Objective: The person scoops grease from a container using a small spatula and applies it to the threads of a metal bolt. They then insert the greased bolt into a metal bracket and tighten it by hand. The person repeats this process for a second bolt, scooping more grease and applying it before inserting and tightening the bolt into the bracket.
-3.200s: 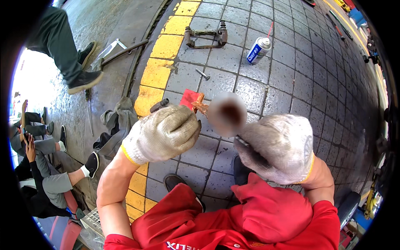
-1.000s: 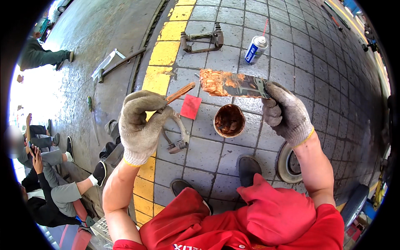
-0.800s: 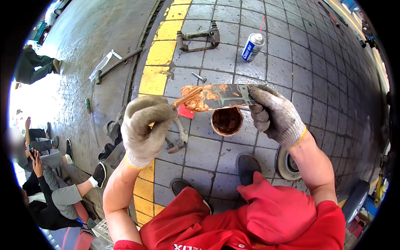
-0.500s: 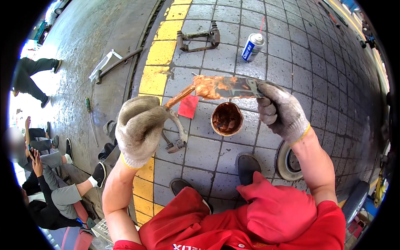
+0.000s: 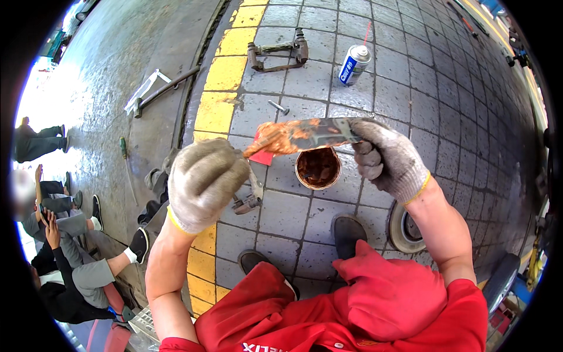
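Note:
My left hand [image 5: 205, 182], in a grey-white work glove, is closed around one end of a thin rod [image 5: 253, 150] coated in orange-brown grease. My gloved right hand [image 5: 390, 155] grips a flat dark strip [image 5: 328, 132] whose left end carries a thick smear of the same grease. That smeared end meets the rod between my hands; grease hides the exact contact. Below them on the tiles stands a round tin [image 5: 317, 187] with dark brown grease inside. A red piece of sheet [image 5: 261, 158] lies partly covered behind the strip. A metal bracket [image 5: 251, 198] is half hidden by my left hand.
Beyond my hands lie a bolt [image 5: 279, 107] and another metal bracket [image 5: 278, 57], with a spray can [image 5: 355, 66] upright to their right. A brake disc [image 5: 404, 232] lies near my right forearm. At left are a screwdriver [image 5: 124, 151] and a seated person [image 5: 82, 273].
My left hand has moved slightly right and the rod has tilted less steeply under the strip. The strip has shifted down and left, uncovering the bolt behind it.

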Motion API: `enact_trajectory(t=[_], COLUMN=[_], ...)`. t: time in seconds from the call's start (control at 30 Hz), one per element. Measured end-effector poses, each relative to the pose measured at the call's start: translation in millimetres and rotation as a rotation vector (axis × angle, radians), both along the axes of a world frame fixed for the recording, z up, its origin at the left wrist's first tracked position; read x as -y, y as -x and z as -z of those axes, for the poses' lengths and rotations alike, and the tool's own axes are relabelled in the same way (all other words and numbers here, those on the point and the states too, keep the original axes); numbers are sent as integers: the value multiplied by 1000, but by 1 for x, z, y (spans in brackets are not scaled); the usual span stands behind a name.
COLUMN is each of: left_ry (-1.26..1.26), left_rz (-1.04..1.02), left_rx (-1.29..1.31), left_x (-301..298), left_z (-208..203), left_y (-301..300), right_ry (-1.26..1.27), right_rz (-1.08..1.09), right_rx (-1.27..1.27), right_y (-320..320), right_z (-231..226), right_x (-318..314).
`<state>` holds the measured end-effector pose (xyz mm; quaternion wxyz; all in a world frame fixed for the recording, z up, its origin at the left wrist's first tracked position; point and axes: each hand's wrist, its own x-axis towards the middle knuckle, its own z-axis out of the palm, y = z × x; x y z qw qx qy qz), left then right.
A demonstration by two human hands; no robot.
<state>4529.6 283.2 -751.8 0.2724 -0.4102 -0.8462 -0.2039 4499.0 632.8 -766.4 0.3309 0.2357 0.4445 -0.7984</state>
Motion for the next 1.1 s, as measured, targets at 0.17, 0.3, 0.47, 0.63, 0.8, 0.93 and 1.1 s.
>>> enact_trajectory(t=[0.17, 0.3, 0.47, 0.63, 0.8, 0.93, 1.1], left_ry=[-24, -564, -790, -784, -752, -784, -905], left_rz=[-68, -247, -370, -372, -412, -483, -461], left_rx=[127, 563, 836, 888, 914, 1011, 1065], left_x=[2, 1, -18, -18, -17, -22, -22], left_z=[-2, 12, 6, 3, -2, -11, -18], left_y=[-5, -16, -16, -19, -18, -17, -14], right_ry=[94, -60, -375, -571, -620, -598, -667], right_rz=[62, 224, 136, 88, 148, 70, 150], right_rx=[-51, -172, -440, -642, -697, -740, -785], right_y=[8, 10, -7, -14, -10, -23, -14], right_z=[9, -5, -43, -38, -46, -47, -47], right_x=[-18, -12, 5, 9, -1, 15, 1])
